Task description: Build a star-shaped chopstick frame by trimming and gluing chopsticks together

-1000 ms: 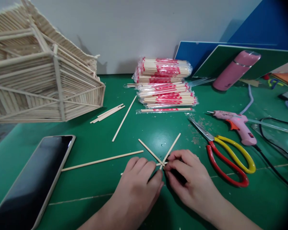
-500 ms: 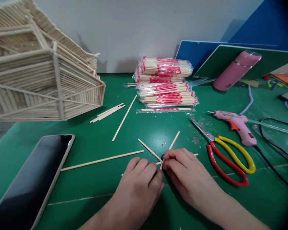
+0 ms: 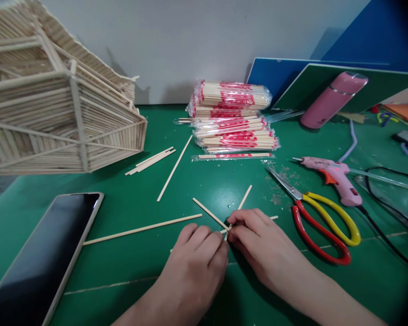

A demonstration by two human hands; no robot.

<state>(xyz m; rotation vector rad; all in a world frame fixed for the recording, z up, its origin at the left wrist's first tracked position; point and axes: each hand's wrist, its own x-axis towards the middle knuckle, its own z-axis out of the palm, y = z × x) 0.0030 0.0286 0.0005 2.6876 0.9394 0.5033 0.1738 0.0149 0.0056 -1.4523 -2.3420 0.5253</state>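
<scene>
Several thin wooden chopsticks [image 3: 210,213] cross each other on the green table just in front of me, their ends pointing out in different directions. My right hand [image 3: 261,242] pinches them at the crossing point with thumb and fingers. Curled close by on the left, my left hand [image 3: 195,267] presses on the lower ends of the same chopsticks; its fingertips are partly hidden. One chopstick runs beneath both hands, with an end [image 3: 274,218] showing past the right hand. Another long chopstick [image 3: 146,229] lies apart, left of my hands.
A phone [image 3: 44,258] lies at left, below a large stick-built model [image 3: 102,117]. Wrapped chopstick packs [image 3: 234,131] are piled at the back, near loose sticks [image 3: 151,161]. To the right are scissors [image 3: 301,199], a pink glue gun [image 3: 340,174] with its cord, and a pink flask [image 3: 333,100].
The whole view has shifted slightly, so everything sits a little further left. Both hands keep their places at the crossed chopsticks, with only tiny finger movement.
</scene>
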